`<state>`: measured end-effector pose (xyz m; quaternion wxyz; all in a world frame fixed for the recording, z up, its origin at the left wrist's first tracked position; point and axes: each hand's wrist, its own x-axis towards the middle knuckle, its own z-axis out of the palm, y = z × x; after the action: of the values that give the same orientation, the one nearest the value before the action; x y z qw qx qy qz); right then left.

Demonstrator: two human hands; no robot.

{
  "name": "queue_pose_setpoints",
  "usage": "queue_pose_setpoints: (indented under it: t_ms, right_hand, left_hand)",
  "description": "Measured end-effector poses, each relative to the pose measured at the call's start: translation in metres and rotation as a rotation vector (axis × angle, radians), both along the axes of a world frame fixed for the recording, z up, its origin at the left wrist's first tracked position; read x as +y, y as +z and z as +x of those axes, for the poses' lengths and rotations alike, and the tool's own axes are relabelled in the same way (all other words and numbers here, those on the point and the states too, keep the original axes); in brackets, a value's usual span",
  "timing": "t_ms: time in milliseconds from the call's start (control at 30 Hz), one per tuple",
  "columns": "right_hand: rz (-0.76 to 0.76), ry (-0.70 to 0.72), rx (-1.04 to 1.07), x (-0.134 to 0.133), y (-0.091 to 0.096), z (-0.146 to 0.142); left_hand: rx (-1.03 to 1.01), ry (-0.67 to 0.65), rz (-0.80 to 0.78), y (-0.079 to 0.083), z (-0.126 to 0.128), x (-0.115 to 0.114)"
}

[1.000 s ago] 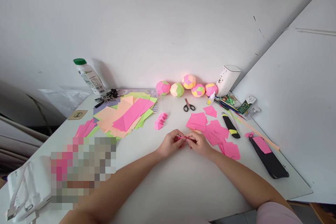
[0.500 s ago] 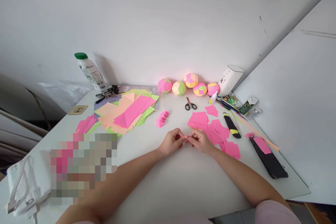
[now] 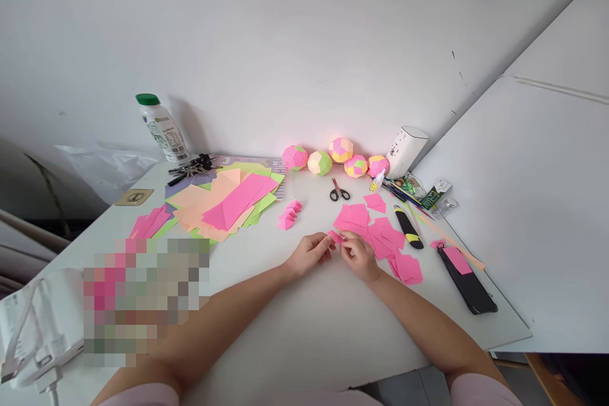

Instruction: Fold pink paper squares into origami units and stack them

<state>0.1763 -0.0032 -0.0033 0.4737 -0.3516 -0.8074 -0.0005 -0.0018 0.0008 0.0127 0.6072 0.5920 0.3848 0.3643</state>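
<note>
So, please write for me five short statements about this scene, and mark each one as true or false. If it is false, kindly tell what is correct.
1. The left hand and right hand are both at one small pink paper piece. True.
2. The cutter is in the right hand. False: the cutter lies on the table.
3. Five paper balls are near the wall. True.
4. The bottle has a blue cap. False: the bottle has a green cap.
5. A pink paper rectangle lies on the black pouch. True.
</note>
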Motion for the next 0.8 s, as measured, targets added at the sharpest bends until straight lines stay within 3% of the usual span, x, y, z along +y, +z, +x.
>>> queue_pose_setpoints:
  t_ms: [167, 533, 800]
  right_hand:
    - [0.070, 0.084, -0.138, -0.001, 0.005, -0.001]
    - [-0.157, 0.172, 0.024, 0.004, 0.001, 0.004]
    - [-0.307, 0.198, 0.081, 0.000, 0.015, 0.002]
  left_hand:
    - [0.048, 0.000, 0.044, -0.002, 0.002, 0.001]
    - [-0.051, 0.001, -0.013, -0.010, 0.001, 0.005]
    - [-0.020, 0.002, -0.005, -0.007, 0.002, 0.005]
